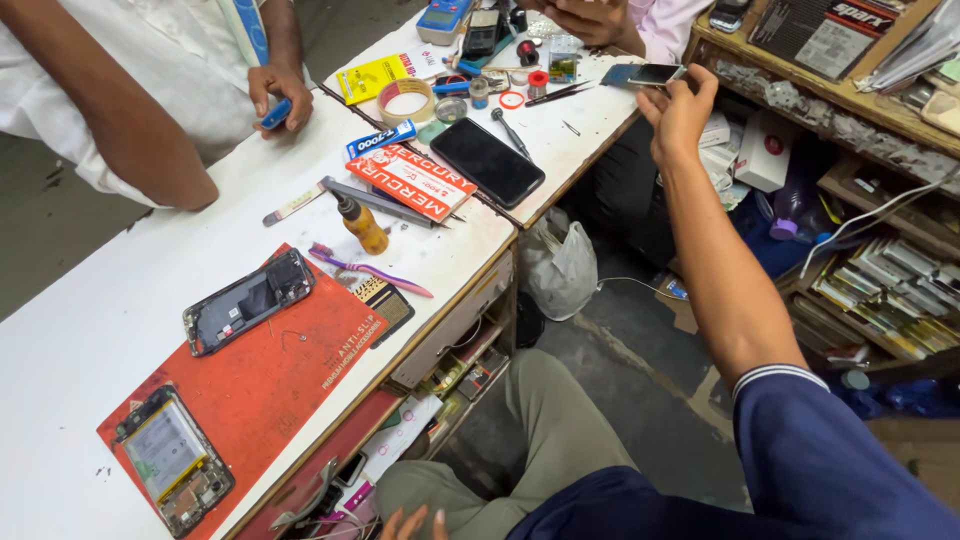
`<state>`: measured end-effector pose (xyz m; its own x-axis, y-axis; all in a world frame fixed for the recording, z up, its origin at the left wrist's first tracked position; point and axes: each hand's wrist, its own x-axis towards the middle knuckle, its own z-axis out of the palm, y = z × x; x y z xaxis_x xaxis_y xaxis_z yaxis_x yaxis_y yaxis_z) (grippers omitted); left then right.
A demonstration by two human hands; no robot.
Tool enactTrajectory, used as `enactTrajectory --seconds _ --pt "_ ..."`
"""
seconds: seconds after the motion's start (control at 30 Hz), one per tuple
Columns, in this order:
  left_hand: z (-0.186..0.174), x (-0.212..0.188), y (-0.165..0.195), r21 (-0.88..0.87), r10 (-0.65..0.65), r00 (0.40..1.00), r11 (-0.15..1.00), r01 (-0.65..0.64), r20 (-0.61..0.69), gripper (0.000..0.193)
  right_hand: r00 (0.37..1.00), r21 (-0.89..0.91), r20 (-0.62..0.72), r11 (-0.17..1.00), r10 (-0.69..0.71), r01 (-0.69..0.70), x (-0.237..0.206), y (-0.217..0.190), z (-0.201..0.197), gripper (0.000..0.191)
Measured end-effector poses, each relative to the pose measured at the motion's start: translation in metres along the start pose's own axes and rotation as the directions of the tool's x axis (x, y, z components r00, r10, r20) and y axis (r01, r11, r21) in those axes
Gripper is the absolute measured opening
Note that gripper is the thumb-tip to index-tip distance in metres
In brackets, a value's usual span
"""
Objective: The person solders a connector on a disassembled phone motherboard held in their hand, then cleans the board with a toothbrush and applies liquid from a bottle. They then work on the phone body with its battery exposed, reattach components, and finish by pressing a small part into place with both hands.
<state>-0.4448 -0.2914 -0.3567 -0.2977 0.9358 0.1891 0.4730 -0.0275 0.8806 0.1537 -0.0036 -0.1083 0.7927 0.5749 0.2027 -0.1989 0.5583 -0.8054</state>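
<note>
Right hand (pixel 678 112) fingers pinch a thin dark phone part (pixel 655 74) by its edge: light, stiff, likely fragile. Left hand (pixel 412 523) rests idle, fingers spread.

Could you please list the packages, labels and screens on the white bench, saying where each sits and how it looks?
Red flat packet: bench middle, rectangular, white lettering.
Blue-and-white tube: just behind the red packet, long and narrow.
Yellow packet: far end, rectangular.
Black phone: right of the red packet, screen dark.
Blue meter: far end, pale display.
Small phone: held up in the right hand, screen dark.
</note>
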Motion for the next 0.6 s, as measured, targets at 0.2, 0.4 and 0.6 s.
enactTrajectory --seconds 0.2,0.4,0.6 --pt "-0.005 -0.009 -0.017 0.108 -0.115 0.991 0.987 0.122 -0.068 0.054 0.992 -0.134 -0.005 0.983 0.123 -0.122 0.012 -0.004 0.006 0.047" --pt "-0.007 -0.001 -0.016 0.143 -0.093 0.990 0.984 0.107 -0.102 0.049 0.980 -0.205 0.101 0.967 0.174 -0.151 0.012 -0.013 0.019 0.030" --pt "-0.010 0.002 -0.020 0.150 -0.072 0.991 0.985 0.089 -0.114 0.044 0.987 -0.202 0.038 0.969 0.155 -0.144 0.014 -0.013 0.044 0.013"
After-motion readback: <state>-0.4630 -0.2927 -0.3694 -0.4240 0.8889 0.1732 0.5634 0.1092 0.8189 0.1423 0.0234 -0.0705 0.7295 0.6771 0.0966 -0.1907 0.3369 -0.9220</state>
